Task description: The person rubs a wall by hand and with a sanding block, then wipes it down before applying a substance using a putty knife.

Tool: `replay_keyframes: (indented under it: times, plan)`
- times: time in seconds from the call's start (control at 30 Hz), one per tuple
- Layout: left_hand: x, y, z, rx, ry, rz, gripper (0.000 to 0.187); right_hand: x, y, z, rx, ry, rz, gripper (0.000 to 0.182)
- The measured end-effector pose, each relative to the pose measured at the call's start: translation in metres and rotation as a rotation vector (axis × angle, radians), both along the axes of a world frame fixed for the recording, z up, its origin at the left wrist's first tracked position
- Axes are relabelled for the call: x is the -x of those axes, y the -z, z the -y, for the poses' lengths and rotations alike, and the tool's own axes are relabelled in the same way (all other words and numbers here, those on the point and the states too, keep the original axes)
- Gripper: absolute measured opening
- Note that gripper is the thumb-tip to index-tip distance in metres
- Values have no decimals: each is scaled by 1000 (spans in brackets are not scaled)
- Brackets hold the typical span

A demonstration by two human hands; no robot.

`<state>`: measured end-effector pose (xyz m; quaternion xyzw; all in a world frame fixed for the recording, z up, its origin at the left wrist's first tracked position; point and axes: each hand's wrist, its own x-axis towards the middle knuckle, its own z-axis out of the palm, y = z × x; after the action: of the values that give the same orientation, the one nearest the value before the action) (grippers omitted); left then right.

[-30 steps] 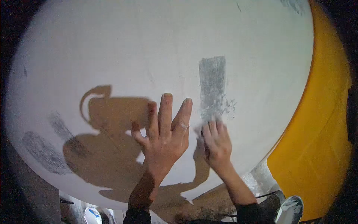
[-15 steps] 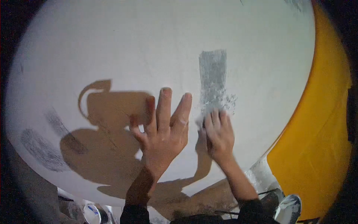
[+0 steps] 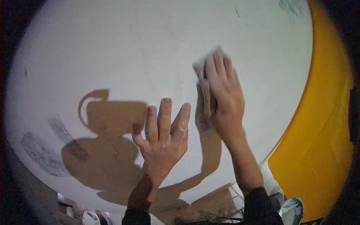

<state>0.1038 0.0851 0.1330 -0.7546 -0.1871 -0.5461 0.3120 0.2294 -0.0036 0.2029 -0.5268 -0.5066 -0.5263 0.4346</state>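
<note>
Head view: pad (image 3: pixel 200 66) is grey, thin-looking, motion-blurred, angular at the corners; can't read the material. Location: on the white curved panel (image 3: pixel 157 48), upper half, right of centre, mostly under the right hand (image 3: pixel 224 90). Right grip: grasping the pad, fingers over its face, thumb along the left side. Left hand (image 3: pixel 162 137): grip released, nothing held, fingers spread and pointing up the panel; can't confirm palm contact. It's lower and left of the pad, well apart from it.

Counts: 1 pad, 2 hands, 1 panel, 2 dark sleeves (image 3: pixel 258 204), 3 grey scuff patches (image 3: pixel 43 155) (two lower left, one top right), 2 containers (image 3: pixel 90 217) at the bottom edge, one left, one right. 1 orange-yellow surface (image 3: pixel 318 150) past the panel's right edge. Large brown shadow (image 3: pixel 116 116) across the lower left, one scuff patch partly inside it.

Orientation: pad's exposed upper edge slopes up to the right, one corner pointing up by the fingertips, another left. Long axis: can't tell, hand covers most of it.
</note>
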Motion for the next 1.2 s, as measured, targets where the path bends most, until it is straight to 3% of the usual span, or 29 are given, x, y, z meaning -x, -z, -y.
replay_keyframes:
  times: [0.1,0.13,0.17,0.2,0.3,0.37,0.4,0.5,0.63,0.67,0.73,0.83,0.9,0.97,1.0,1.1,1.17,1.2]
  plan:
    - [3,-1,-3,-21,-30,-10,55,3,39,3,43,89,-60,41]
    - [-1,-3,-3,-52,-44,13,54,3,85,8,114,151,-78,38]
    - [-1,-4,-3,-61,-46,23,54,2,130,8,123,68,-112,37]
    - [0,-2,-1,-50,-48,5,54,11,146,15,170,97,-135,38]
    - [3,5,-4,-41,-46,-15,54,6,108,6,92,77,-60,38]
    - [3,9,-9,-34,-44,12,54,8,36,-5,52,28,-53,38]
    - [6,11,-7,7,-39,-8,56,2,6,-15,-52,121,71,41]
    - [7,11,-4,42,-27,-34,57,7,42,-3,39,51,-34,39]
    - [7,14,-10,3,-30,-3,55,10,177,18,258,69,-175,39]
    - [3,14,-15,4,-39,1,55,10,186,22,282,89,-182,40]
    - [4,19,-27,-4,402,73,51,17,184,18,286,63,-215,39]
    - [30,30,-3,-85,250,-115,46,33,174,6,309,-23,-258,38]
    - [15,63,12,2,499,-158,47,37,173,7,350,-90,-290,37]
    - [-25,107,49,149,487,-205,49,12,192,28,115,-451,-633,35]
    - [-31,118,53,290,488,-248,52,9,198,27,130,-462,-630,35]
    - [-40,133,58,373,350,-189,56,-5,221,24,59,-549,-601,34]
    - [-46,132,63,398,317,-174,56,-17,234,28,-137,-495,-472,32]
    - [-53,131,68,384,229,-131,55,-12,239,42,-164,-574,-681,33]
